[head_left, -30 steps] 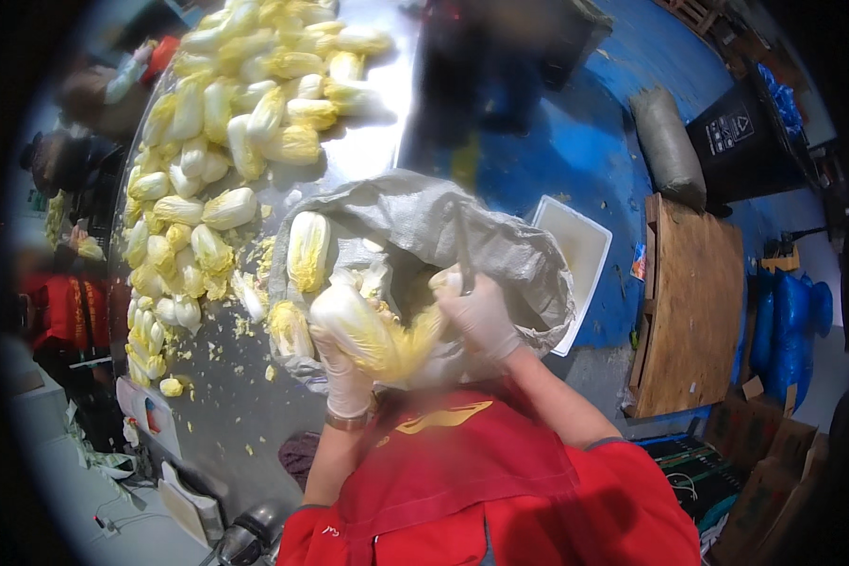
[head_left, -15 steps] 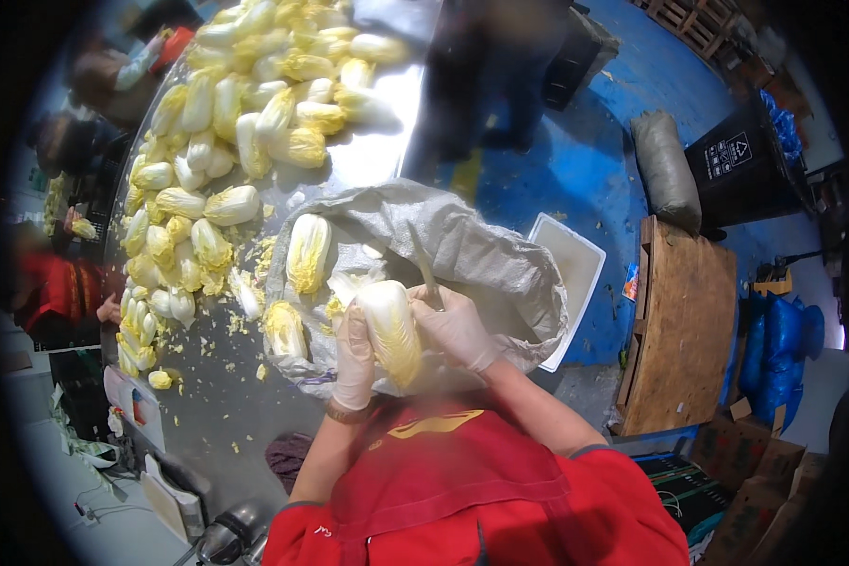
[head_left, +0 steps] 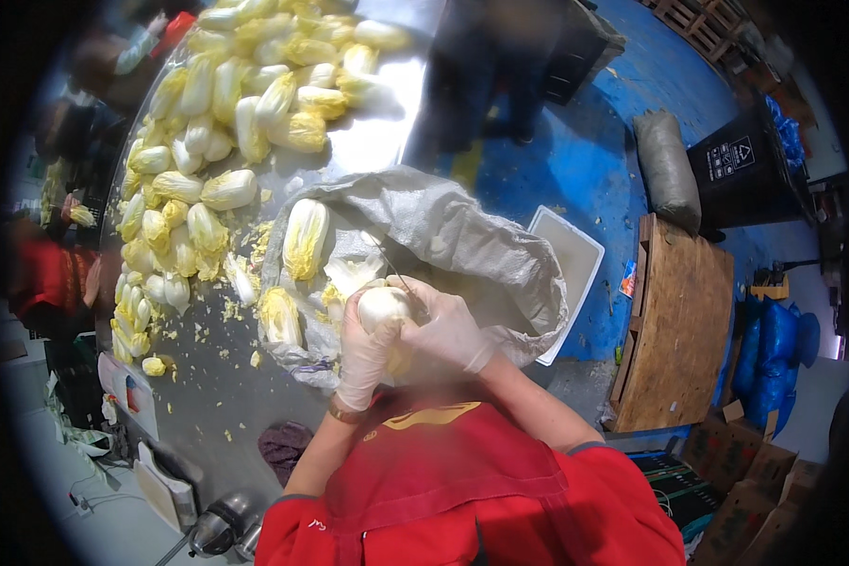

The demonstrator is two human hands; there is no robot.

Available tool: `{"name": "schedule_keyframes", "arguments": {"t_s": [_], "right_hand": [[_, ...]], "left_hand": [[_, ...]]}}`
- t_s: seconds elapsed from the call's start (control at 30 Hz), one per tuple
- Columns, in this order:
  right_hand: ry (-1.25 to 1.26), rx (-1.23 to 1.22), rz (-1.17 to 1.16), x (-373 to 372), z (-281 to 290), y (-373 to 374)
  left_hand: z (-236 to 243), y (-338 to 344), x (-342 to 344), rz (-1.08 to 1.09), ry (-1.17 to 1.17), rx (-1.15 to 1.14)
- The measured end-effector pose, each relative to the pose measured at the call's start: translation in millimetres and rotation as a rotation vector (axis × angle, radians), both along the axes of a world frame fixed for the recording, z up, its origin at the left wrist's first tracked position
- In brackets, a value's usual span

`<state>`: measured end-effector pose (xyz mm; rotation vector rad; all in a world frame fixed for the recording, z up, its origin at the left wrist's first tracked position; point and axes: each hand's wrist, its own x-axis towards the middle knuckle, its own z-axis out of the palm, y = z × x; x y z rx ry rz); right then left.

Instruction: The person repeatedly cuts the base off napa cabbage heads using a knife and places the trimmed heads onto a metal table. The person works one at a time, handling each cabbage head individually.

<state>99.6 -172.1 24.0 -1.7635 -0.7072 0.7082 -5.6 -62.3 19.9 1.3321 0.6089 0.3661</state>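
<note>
both hands gloved, meeting over the near side of the open sack (head_left: 424, 222). left hand (head_left: 363, 354) is wrapped round a cabbage (head_left: 384, 307), gripping it from the left. pale base of the cabbage faces up; its lower part is mostly hidden by the hands. right hand (head_left: 446, 330) is closed round a knife (head_left: 384, 253) and also presses the right side of that cabbage. thin blade sticks out past the fingers toward upper left. can't tell if the blade touches the cabbage.

two other cabbages lie on the left part of the sack, an upper one (head_left: 306, 239) and a lower one (head_left: 280, 318). pale leaf scraps (head_left: 352, 274) sit between them and the hands.

left of the sack: metal table (head_left: 226, 406), yellow leaf crumbs, big cabbage pile (head_left: 250, 132) running to the far end.

right: white tub (head_left: 580, 259) just beside the sack, blue floor (head_left: 538, 179), then wooden pallet (head_left: 679, 330), stuffed grey sack (head_left: 668, 174), black bin (head_left: 745, 174). co-worker (head_left: 52, 283) in red at far left, blurred.
</note>
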Motion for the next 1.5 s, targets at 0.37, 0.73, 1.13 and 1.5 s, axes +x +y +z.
{"name": "schedule_keyframes", "arguments": {"t_s": [0.37, 0.73, 1.13, 1.5], "right_hand": [[-0.039, 0.036, -0.077, -13.7, -2.9, -6.7], [0.079, -0.189, -0.305, -10.7, -9.0, -0.7], [-0.169, -0.259, -0.223, 23.9, -12.6, -15.0], [0.293, -0.049, -0.016, -1.8, -9.5, -2.0]], "left_hand": [[-3.5, 3.2, -8.3, 0.039, 0.034, 0.162], [1.8, 13.0, 8.6, 0.009, 0.060, 0.076], [-2.2, 42.2, -15.2, 0.044, -0.211, -0.615], [-4.6, 17.5, -2.2, -0.116, -0.108, -0.411]]}}
